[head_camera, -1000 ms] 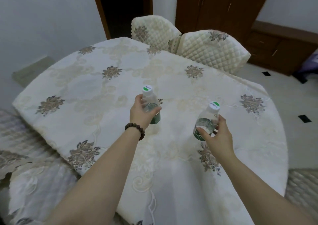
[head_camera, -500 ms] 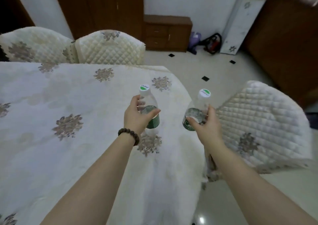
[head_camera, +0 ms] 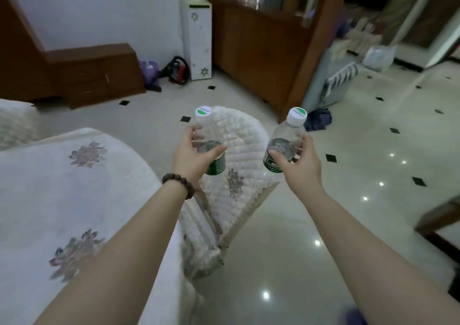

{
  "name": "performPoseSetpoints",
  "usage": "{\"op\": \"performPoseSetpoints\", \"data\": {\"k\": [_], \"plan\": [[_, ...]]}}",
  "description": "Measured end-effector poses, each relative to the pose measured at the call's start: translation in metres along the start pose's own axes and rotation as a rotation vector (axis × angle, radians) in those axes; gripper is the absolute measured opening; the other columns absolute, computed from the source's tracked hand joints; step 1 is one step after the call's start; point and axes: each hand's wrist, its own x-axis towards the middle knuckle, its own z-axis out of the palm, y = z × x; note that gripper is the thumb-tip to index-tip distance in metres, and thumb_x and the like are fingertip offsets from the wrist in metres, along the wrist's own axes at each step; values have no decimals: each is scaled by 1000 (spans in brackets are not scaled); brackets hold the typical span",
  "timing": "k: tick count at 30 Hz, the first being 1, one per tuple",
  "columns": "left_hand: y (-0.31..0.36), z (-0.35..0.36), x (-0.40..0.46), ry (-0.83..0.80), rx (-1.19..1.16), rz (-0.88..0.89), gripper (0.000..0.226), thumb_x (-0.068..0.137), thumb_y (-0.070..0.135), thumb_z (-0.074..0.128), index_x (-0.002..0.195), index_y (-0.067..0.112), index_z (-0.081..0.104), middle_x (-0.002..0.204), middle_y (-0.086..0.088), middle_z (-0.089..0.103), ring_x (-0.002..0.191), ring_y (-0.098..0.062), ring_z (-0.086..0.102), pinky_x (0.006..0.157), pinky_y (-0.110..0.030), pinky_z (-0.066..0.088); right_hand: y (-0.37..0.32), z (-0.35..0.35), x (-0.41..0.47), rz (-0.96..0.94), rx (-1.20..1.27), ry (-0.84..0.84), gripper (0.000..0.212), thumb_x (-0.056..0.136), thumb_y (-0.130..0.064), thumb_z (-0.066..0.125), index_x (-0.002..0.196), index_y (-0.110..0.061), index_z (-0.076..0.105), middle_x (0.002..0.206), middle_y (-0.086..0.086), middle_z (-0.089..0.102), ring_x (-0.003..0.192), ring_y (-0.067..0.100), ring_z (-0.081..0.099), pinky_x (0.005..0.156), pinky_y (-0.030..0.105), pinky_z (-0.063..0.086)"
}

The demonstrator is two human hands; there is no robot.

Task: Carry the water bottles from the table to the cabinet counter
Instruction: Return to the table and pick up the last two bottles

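Note:
I hold two small clear water bottles with white caps and green labels, both upright in the air. My left hand (head_camera: 193, 154), with a bead bracelet on the wrist, grips the left bottle (head_camera: 206, 135) around its middle. My right hand (head_camera: 298, 164) grips the right bottle (head_camera: 286, 138) the same way. Both bottles are off the table (head_camera: 62, 187), which lies at the lower left under a pale flowered cloth. A tall wooden cabinet (head_camera: 263, 43) stands ahead at the upper middle; its counter surface is hard to make out.
A quilted chair (head_camera: 236, 175) stands directly below my hands, against the table's edge. Glossy tiled floor (head_camera: 361, 150) spreads to the right. A low wooden unit (head_camera: 94, 73), a white appliance (head_camera: 198, 38) and bags (head_camera: 174, 72) line the far wall. Dark furniture (head_camera: 440, 215) juts in at right.
The view has swung right, away from the table. Both hands kept their bottles and now hold them over the chair and floor, with the tall cabinet ahead.

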Motion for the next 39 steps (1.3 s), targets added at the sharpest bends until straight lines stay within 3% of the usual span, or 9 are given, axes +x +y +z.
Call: {"op": "performPoseSetpoints", "data": {"k": [8,17,27,34,39], "plan": [[53,158,0,-99,29,101,68,70,34,81,127,26,44,115,4,55,103,-11,54,85,-30,48,78,-125,52,25,20,116,67,76,-33,77,132,-24,41,115,-3,56,107,17,57,91,33,50],[57,297,12,-147,19,54,65,69,34,82,122,27,45,108,13,54,105,-12,55,94,-39,50,158,-187,119,109,0,40,73,76,-35,77,137,-21,39,114,-4,55,102,14,56,89,31,48],[37,353,107,-78,97,29,69,67,41,81,124,29,44,113,8,54,104,-12,53,94,-36,48,207,-155,225,144,12,-77,76,75,-39,77,137,-23,37,122,0,55,110,18,56,95,40,49],[11,384,248,-12,74,14,69,67,37,82,125,28,44,113,7,54,104,-12,53,91,-32,48,230,-85,358,91,-5,-144,68,75,-35,78,132,-22,42,115,-3,57,102,14,55,85,29,46],[2,394,363,42,58,-34,66,67,35,83,121,30,44,113,5,55,104,-13,54,90,-32,49,230,-22,473,80,-2,-203,67,74,-33,78,131,-21,43,111,-2,58,101,14,57,86,30,47]]}}
